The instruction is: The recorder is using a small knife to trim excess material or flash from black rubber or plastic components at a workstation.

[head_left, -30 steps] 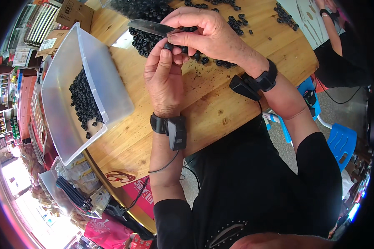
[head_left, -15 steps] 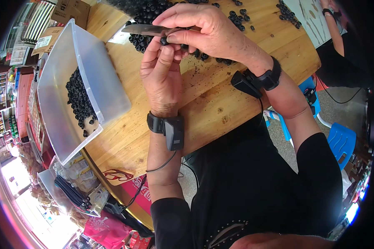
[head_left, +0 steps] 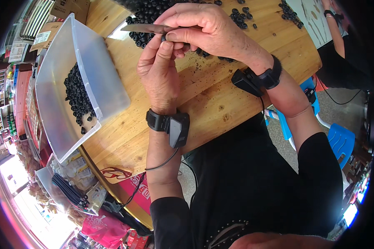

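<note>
A clear plastic bin [head_left: 56, 120] stands tilted on the left of a round wooden table [head_left: 220, 99], a heap of small black rings [head_left: 77, 97] lying along its floor. Just right of it the person's left hand [head_left: 158, 74] rises from a banded wrist, fingers curled and pinched shut on something small and dark at their tips, too hidden to name for sure; it looks like one of the rings. Over it the right hand [head_left: 203, 29] is clenched around a knife [head_left: 147, 28], the thin blade pointing left and its heel resting at the pinch. More black rings [head_left: 153, 10] are strewn over the tabletop behind both hands. Work this fine probably goes best with the blade held steady, light pressure, the edge turned away from the left fingertips, and the piece turned rather than the knife.

Flat brown cardboard boxes [head_left: 58, 12] with pale labels lie at the upper left edge. Clear bags [head_left: 70, 186] hang under the table rim at lower left, above a pink bag [head_left: 102, 230]. Red-framed glasses [head_left: 116, 173] sit on the near rim. A blue stool [head_left: 340, 141] stands at right.
</note>
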